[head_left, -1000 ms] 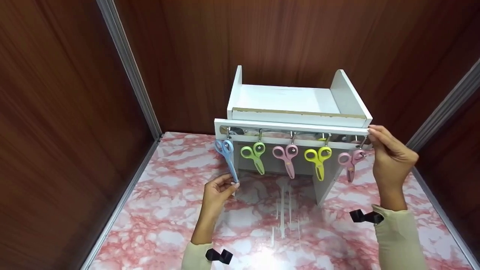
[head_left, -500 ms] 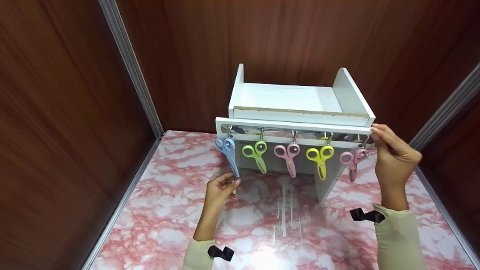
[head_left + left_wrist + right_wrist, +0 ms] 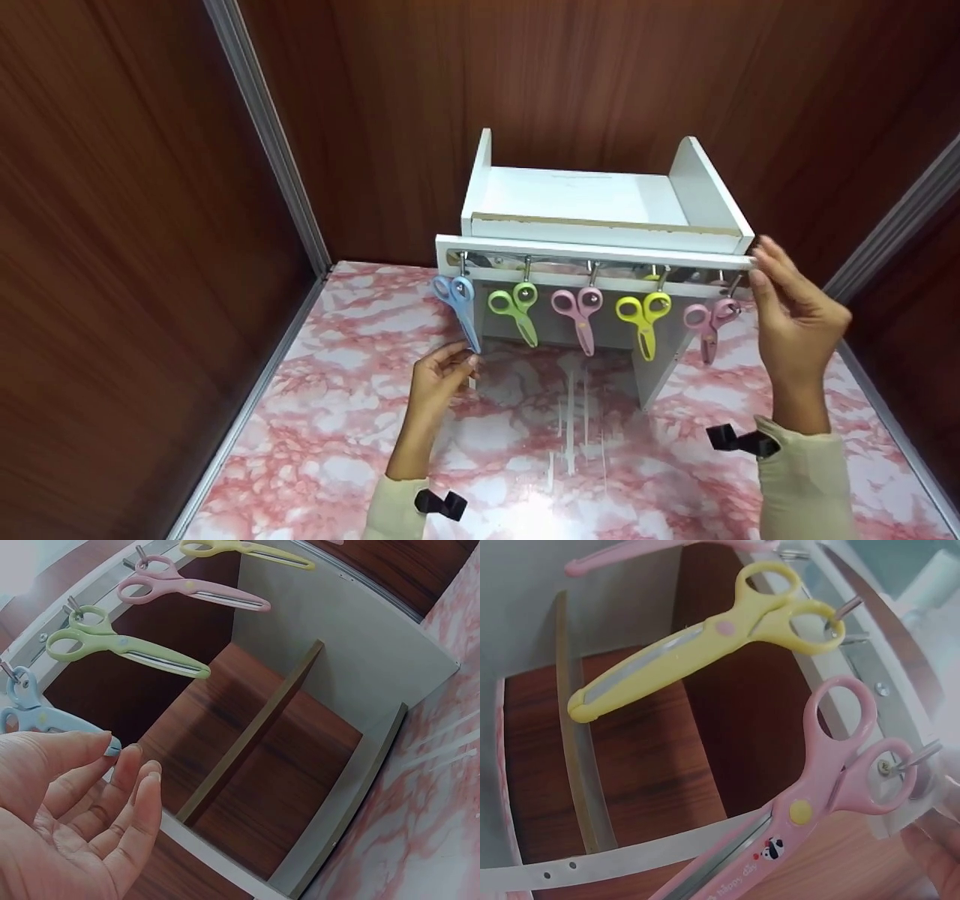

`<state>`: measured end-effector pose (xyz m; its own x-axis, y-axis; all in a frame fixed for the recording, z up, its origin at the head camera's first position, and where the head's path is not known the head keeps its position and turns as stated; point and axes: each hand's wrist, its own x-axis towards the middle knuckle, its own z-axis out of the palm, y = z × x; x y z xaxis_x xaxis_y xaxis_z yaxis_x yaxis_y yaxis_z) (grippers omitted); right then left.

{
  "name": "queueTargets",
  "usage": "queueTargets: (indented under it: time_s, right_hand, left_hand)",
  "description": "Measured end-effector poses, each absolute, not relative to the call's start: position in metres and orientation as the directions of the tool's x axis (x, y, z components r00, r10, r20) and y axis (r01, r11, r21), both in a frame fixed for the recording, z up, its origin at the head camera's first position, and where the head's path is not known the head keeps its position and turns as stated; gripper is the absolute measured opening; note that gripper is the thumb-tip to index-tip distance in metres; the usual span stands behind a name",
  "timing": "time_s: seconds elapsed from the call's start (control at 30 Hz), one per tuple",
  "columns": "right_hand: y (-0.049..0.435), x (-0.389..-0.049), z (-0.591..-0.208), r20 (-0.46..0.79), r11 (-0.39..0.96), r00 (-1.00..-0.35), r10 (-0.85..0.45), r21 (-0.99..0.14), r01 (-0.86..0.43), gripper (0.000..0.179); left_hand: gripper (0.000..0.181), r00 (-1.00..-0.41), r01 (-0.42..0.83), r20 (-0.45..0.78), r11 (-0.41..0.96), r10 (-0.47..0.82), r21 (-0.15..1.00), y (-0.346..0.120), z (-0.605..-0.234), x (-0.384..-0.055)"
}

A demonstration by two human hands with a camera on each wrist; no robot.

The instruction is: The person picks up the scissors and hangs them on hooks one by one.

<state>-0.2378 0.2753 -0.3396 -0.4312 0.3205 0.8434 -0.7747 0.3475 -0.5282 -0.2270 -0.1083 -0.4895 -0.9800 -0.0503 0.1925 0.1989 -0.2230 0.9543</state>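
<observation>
Blue scissors (image 3: 456, 300) hang by one finger loop from the leftmost hook of a white rail (image 3: 600, 251). My left hand (image 3: 439, 382) pinches their blade tip between thumb and index finger, the other fingers loosely curved in the left wrist view. Green scissors (image 3: 515, 304), pink scissors (image 3: 577, 311), yellow scissors (image 3: 643, 319) and another pink pair (image 3: 799, 810) with a panda print hang along the same rail. My right hand (image 3: 799, 322) is at the rail's right end, thumb and fingers spread apart on either side of its corner.
The rail runs along the front of a white shelf unit (image 3: 577, 199) with upright side panels. The unit stands on a pink-and-white marbled tabletop (image 3: 337, 420), against brown wood-look walls (image 3: 570, 75). Silvery streaks (image 3: 570, 420) mark the tabletop before it.
My right fingers have loosened and spread at the rail's end. The left hand stays at the blue scissors' tip, which has risen slightly between the fingers. The whole view has shifted a little.
</observation>
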Motion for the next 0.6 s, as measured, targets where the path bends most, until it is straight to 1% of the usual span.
queueTargets:
  time_s: [0.13, 0.23, 0.33, 0.4, 0.5, 0.6]
  right_hand:
    - [0.274, -0.225, -0.341, 0.84, 0.386, -0.433, 0.328, -0.537, -0.75, 0.029]
    - [0.268, -0.212, -0.342, 0.848, 0.447, -0.424, 0.318, -0.528, -0.722, 0.032]
    - [0.261, -0.198, -0.348, 0.857, 0.506, -0.411, 0.31, -0.515, -0.692, 0.034]
    - [0.256, -0.189, -0.354, 0.857, 0.529, -0.412, 0.309, -0.515, -0.675, 0.034]
    - [0.25, -0.177, -0.366, 0.856, 0.567, -0.424, 0.296, -0.515, -0.643, 0.037]
    - [0.247, -0.172, -0.382, 0.856, 0.61, -0.439, 0.272, -0.506, -0.61, 0.041]
  left_hand:
    - [0.029, -0.973, 0.227, 0.216, -0.186, -0.076, 0.956, -0.109, -0.489, -0.225]
    - [0.025, -0.956, 0.28, 0.266, -0.106, -0.122, 0.954, -0.111, -0.49, -0.221]
    - [0.023, -0.925, 0.327, 0.333, 0.063, -0.183, 0.943, -0.111, -0.491, -0.214]
    - [0.023, -0.9, 0.334, 0.379, 0.216, -0.214, 0.917, -0.111, -0.491, -0.208]
    - [0.024, -0.855, 0.326, 0.457, 0.431, -0.244, 0.841, -0.11, -0.49, -0.2]
    - [0.028, -0.804, 0.308, 0.536, 0.591, -0.258, 0.745, -0.108, -0.489, -0.193]
